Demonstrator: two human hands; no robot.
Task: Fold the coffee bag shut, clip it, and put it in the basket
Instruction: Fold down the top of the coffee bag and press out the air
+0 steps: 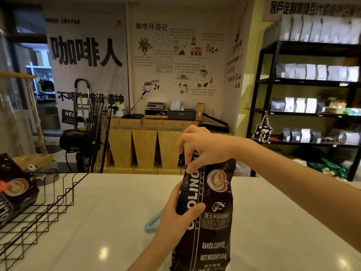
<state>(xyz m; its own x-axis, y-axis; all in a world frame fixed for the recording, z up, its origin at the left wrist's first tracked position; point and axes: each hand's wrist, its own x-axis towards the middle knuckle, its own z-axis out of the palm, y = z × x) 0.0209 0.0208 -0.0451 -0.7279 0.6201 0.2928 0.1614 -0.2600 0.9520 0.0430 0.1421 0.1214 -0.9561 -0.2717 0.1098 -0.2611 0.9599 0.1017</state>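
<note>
Got the coffee bag (212,216) standing upright on the white counter (283,222), my left hand (175,218) gripping its side, my right hand (205,147) pinching the top. Blue clip (153,222) lies behind my left hand, wire basket (45,204) off left.

Black fan (95,133) behind counter; shelf (304,81) of pale bags
</note>
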